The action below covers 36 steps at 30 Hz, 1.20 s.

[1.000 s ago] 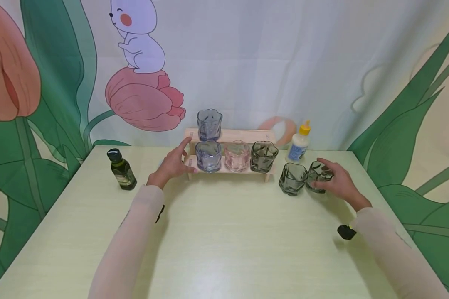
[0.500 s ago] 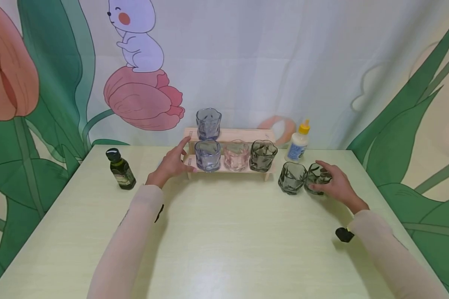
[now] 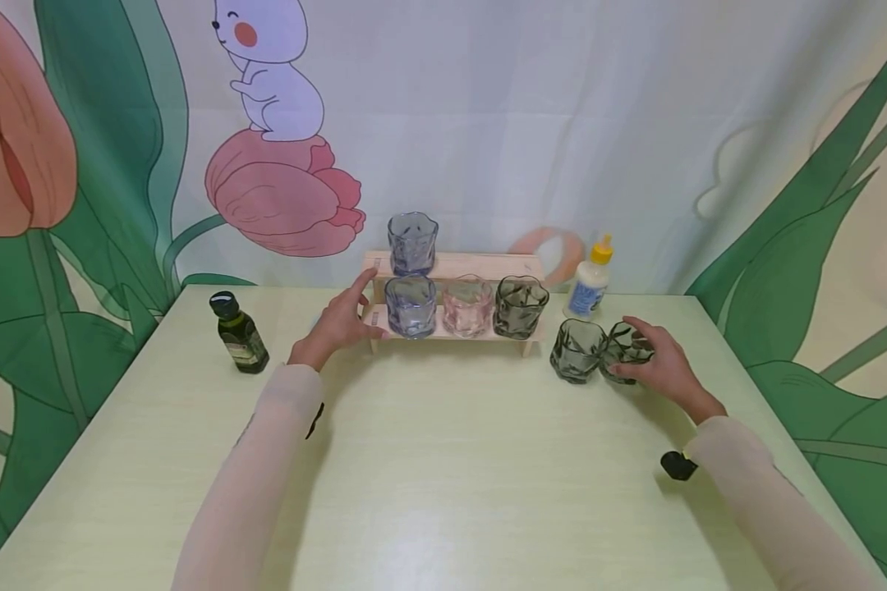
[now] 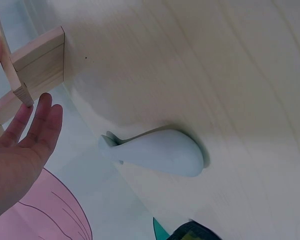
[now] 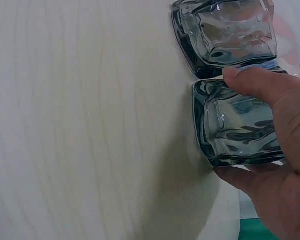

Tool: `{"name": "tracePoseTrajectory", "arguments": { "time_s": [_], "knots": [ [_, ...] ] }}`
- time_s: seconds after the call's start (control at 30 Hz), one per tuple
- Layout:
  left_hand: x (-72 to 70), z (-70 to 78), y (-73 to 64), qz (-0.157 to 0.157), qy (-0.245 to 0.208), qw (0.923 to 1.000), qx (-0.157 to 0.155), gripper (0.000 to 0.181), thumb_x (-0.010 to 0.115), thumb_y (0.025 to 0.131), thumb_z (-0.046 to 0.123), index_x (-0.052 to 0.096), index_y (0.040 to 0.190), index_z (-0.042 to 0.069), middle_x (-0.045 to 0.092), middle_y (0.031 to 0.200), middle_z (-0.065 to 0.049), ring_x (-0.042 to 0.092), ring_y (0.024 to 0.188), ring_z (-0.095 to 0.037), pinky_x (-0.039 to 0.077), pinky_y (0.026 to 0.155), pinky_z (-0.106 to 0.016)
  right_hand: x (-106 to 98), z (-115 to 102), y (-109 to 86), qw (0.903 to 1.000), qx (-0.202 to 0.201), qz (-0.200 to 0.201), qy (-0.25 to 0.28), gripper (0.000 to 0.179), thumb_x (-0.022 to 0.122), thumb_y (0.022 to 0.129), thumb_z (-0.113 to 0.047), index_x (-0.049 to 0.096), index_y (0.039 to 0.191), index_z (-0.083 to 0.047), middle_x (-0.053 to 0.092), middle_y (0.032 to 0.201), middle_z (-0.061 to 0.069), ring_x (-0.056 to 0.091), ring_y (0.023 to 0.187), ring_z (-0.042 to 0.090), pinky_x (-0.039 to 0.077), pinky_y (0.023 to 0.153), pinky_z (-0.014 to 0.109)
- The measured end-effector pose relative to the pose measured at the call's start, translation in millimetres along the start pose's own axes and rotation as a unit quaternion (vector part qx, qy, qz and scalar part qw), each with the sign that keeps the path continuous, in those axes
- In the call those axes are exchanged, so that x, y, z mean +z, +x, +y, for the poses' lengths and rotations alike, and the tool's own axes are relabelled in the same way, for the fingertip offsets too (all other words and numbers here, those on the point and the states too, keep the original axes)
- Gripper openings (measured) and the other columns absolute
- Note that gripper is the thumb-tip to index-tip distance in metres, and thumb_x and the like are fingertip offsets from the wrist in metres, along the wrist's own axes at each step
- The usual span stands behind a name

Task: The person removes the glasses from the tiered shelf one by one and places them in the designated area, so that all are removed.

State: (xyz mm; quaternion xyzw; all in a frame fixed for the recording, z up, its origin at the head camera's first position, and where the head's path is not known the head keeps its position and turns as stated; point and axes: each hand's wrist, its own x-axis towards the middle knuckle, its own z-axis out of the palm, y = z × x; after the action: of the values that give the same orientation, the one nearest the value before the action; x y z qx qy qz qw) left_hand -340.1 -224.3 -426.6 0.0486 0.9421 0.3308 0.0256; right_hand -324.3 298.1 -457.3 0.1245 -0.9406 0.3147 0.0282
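Observation:
My left hand (image 3: 336, 330) holds the left end of a two-tier wooden rack (image 3: 480, 264), thumb at the lower shelf and index finger by the upper one. In the left wrist view its other fingers reach past the shelf end. A bluish glass (image 3: 412, 245) stands on the upper shelf. Below it are another bluish glass (image 3: 411, 308), a pink glass (image 3: 467, 308) and a dark grey glass (image 3: 521, 308). My right hand (image 3: 668, 365) grips a grey tumbler (image 5: 240, 127) between thumb and fingers. A matching tumbler (image 3: 578, 353) stands right beside it on the table.
A white glue bottle (image 3: 587, 291) with a yellow cap stands behind the two tumblers. At the left is a dark green bottle (image 3: 242, 341). A pale whale-shaped object (image 4: 160, 152) lies near the left hand. A printed curtain (image 3: 488, 123) hangs behind the table.
My right hand and its tumbler have shifted slightly left, closer against the neighbouring tumbler. The left hand stays at the rack's end.

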Motion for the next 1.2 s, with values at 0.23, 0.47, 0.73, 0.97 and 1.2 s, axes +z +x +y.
{"name": "tracePoseTrajectory", "arguments": {
  "time_s": [0.23,0.47,0.73,0.97,1.2],
  "knots": [
    [0.1,1.2,-0.6,0.003,0.0,1.0,-0.002,0.113,0.086,0.078,0.018,0.01,0.16,0.034,0.051,0.132,-0.02,0.055,0.101,-0.036,0.048,0.089,-0.049,-2,-5,-1.3,0.9998,0.011,-0.014,0.001,0.098,0.083,0.082,-0.021,0.024,0.157,-0.003,0.033,0.151,0.034,0.038,0.133,0.054,0.034,0.103,0.069],
    [0.8,-0.1,0.0,0.003,-0.003,1.0,-0.002,0.113,0.086,0.078,0.018,0.01,0.16,0.035,0.051,0.131,-0.02,0.055,0.101,-0.036,0.048,0.089,-0.049,-13,-12,-4.1,0.9996,0.006,-0.028,0.004,0.106,0.086,0.079,-0.028,0.02,0.158,-0.004,0.027,0.155,0.034,0.029,0.139,0.055,0.03,0.105,0.071],
    [0.9,0.3,0.8,-0.001,-0.003,1.0,-0.008,0.113,0.086,0.079,0.018,0.009,0.16,0.036,0.05,0.133,-0.02,0.055,0.103,-0.036,0.049,0.091,-0.05,-32,-25,-0.7,0.9995,-0.025,-0.019,0.001,0.103,0.086,0.079,-0.026,0.023,0.157,-0.003,0.025,0.157,0.032,0.024,0.142,0.055,0.027,0.106,0.072],
    [1.2,0.9,1.2,-0.001,-0.004,1.0,-0.008,0.113,0.086,0.079,0.019,0.01,0.159,0.037,0.05,0.133,-0.02,0.055,0.103,-0.036,0.049,0.09,-0.049,-49,-49,11.8,0.999,-0.045,0.005,0.003,0.101,0.085,0.08,-0.027,0.024,0.158,-0.008,0.025,0.159,0.029,0.024,0.143,0.052,0.029,0.104,0.073],
    [0.7,1.1,-0.9,-0.001,-0.008,0.9999,-0.008,0.113,0.086,0.079,0.017,0.009,0.16,0.036,0.05,0.133,-0.02,0.054,0.102,-0.036,0.049,0.091,-0.05,-52,-85,33.0,0.9981,-0.056,0.017,0.02,0.099,0.085,0.08,-0.025,0.026,0.158,-0.011,0.028,0.16,0.024,0.027,0.145,0.045,0.032,0.107,0.067]
  ]
}}
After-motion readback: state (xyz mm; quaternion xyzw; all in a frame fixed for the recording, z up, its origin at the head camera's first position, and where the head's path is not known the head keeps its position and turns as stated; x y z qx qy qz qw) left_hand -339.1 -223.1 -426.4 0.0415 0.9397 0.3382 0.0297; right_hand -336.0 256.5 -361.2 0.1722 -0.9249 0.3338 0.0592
